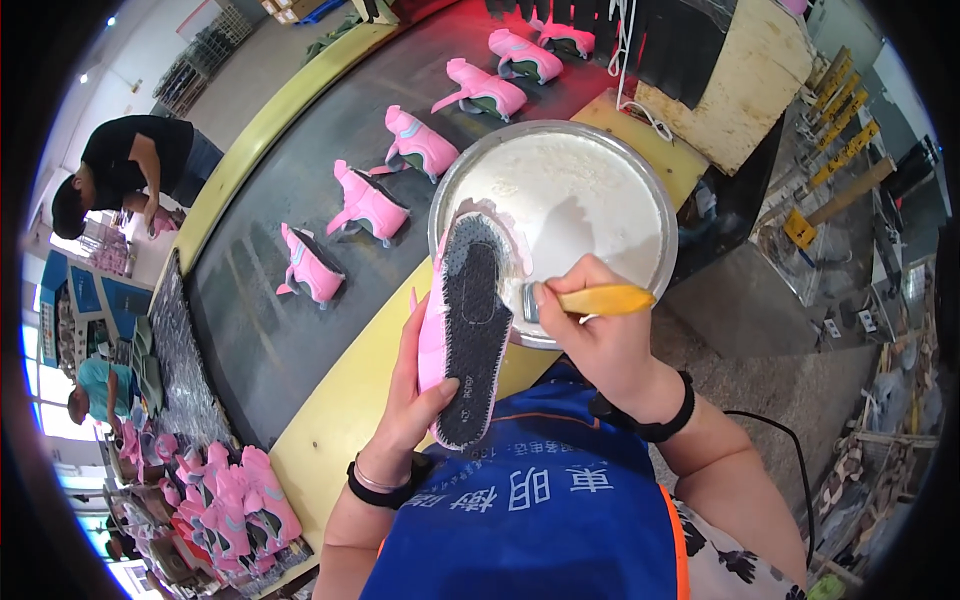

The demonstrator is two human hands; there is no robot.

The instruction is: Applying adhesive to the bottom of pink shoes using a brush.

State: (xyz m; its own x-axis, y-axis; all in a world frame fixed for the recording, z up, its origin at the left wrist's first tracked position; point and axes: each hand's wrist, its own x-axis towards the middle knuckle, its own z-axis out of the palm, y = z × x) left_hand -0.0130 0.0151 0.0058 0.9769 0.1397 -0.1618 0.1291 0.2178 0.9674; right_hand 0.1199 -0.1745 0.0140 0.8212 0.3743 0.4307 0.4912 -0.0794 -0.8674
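Note:
My left hand (408, 400) grips a pink shoe upper (468, 345) by its lower end, fingers along one side and thumb on the bottom. Its dark underside, edged with pale stitching, faces up. In my right hand (615, 350) is a paintbrush (610, 300) with a yellow handle and a metal collar. The brush head is at the right edge of the upper; its bristles are mostly hidden, and I cannot tell whether they touch. Beneath both lies a wide round metal pan (668, 240) with a whitish layer inside, smeared near the upper's top end.
Several pink shoe uppers (370, 205) lie along a dark conveyor belt (250, 330) with yellow borders. More uppers are heaped (235, 510) at the lower left. Two people (140, 160) are beyond the belt. A white cord (625, 60) hangs by a wooden panel (750, 90) at the far right.

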